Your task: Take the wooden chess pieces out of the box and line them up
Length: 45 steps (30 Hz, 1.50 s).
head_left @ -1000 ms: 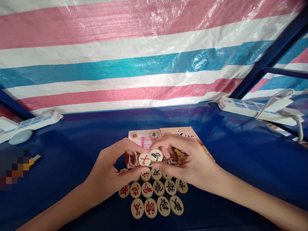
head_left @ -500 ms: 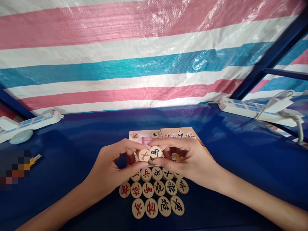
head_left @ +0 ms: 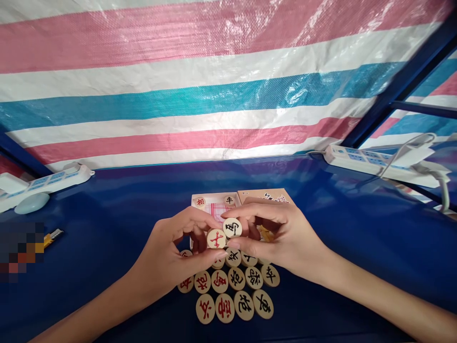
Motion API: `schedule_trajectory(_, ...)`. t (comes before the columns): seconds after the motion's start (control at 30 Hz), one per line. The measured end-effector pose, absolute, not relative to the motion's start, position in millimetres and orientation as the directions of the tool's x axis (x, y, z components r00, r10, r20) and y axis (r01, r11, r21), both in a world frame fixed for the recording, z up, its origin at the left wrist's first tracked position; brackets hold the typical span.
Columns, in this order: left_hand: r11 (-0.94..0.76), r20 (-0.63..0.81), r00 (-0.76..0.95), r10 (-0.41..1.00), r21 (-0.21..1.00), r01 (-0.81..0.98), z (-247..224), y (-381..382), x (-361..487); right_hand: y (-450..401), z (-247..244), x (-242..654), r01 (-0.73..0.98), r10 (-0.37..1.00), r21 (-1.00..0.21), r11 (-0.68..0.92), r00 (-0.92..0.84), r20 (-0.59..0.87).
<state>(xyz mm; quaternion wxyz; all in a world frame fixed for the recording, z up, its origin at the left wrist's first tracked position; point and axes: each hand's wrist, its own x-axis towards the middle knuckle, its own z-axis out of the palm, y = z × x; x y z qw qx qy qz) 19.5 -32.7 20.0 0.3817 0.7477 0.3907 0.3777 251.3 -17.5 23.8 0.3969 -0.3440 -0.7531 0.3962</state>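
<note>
Between thumb and fingers, my left hand grips a round Chinese chess piece with a red character. My right hand pinches a Chinese chess piece with a black character, held slightly higher and close beside the red one. Both are above the near edge of an open white box, where a red piece and a black piece show in the far corners. Below my hands, rows of chess pieces lie on the blue table, red at left and black at right. My fingers hide some.
The printed box lid lies right of the box, partly behind my right hand. Power strips stand at the left and a second power strip at the right. A computer mouse and a yellow cutter knife lie left. Striped sheeting hangs behind.
My left hand has moved slightly right and down with the red piece, which has turned in the fingers. The black piece has shifted a little to the right. My right hand covers more of the lid.
</note>
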Motion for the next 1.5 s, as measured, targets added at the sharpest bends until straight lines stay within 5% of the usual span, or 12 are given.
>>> schedule_trajectory(0.27,-0.406,0.288,0.36,0.887,0.858,0.314,20.6,-30.0,16.7,-15.5,20.8,253.9,0.234,0.823,-0.842,0.486,-0.447,0.351)
schedule_trajectory(0.83,-0.702,0.492,0.501,0.712,0.482,0.524,13.4,-35.9,13.5,-15.9,20.8,256.4,0.415,0.752,-0.639,0.647,-0.482,0.449)
schedule_trajectory(1.5,-0.779,0.613,0.484,0.624,0.439,0.449,9.5,-29.2,13.1,-18.1,21.0,254.7,0.404,0.645,-0.503,0.764,-0.512,0.568)
